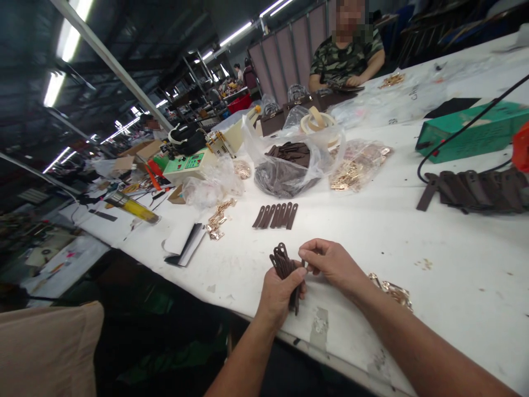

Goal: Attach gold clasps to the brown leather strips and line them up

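My left hand [281, 291] is wrapped round a bundle of dark brown leather tabs [282, 263], their holed, rounded ends fanning upward. Beside it, my right hand [326, 259] is closed in a pinch close to the left thumb; whatever lies between its fingertips is too small to name. On the white table ahead, several brown tabs [275, 216] lie side by side in a row. Gold metal buckle pieces [397, 295] are partly hidden behind my right forearm. Another heap of gold pieces [221, 219] lies left of the row.
A clear plastic bag [285, 179] of brown tabs stands behind the row, beside a bag of gold hardware [357, 165]. More brown strips [475, 190] and a green box [471, 132] are at right. A folded card [185, 245] lies left. Across the table sits a person [347, 60].
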`<state>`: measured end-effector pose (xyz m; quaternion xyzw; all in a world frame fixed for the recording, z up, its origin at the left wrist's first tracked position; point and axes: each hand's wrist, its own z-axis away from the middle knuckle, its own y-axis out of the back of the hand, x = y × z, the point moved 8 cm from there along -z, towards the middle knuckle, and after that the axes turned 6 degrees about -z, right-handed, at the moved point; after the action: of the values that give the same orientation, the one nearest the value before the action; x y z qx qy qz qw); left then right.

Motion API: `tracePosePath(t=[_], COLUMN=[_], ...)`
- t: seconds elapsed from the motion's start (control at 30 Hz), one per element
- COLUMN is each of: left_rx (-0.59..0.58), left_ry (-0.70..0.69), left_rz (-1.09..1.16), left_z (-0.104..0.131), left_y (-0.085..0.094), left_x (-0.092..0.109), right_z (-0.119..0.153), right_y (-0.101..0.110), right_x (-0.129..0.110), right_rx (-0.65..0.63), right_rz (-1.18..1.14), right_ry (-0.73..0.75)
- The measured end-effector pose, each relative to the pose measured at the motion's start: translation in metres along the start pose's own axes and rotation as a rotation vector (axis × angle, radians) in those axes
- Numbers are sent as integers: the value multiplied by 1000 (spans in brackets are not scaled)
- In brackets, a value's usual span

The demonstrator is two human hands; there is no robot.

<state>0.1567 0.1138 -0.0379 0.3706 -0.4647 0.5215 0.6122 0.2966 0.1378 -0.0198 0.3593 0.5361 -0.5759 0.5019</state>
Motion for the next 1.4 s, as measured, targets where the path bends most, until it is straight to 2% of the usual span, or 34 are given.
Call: tracePosePath(t=[0.13,0.27,0.37,0.43,0.53,0.6,0.7,0.8,0.93,1.23,1.4], left_rx=[43,110,148,163,150,132,96,68,63,64,87], left_ry=[22,40,44,45,51,50,48,47,62,64,66], left_rz=[4,99,141,146,149,151,151,161,173,167,172], left_z=[-2,-5,-6,-7,-7,-8,-8,-8,-7,-8,-7], left_y=[5,12,17,20,21,20,19,18,18,18,18], left_x=[-2,-1,2,3,1,0,-1,-2,-4,-4,-4], right_z=[0,-1,-2,0,5,7,6,3,2,2,1], right_y=[2,8,10,10,10,6,-2,-1,-3,-6,3], right_x=[1,-4,-8,-13,-23,-27,-22,-11,-5,-2,-12], right_rx=[17,56,62,70,91,67,13,58,72,53,77], right_rz=[-61,-194,-161,-53,164,224,178,52,-45,24,194], right_ry=[-37,6,25,54,121,152,109,41,68,22,147])
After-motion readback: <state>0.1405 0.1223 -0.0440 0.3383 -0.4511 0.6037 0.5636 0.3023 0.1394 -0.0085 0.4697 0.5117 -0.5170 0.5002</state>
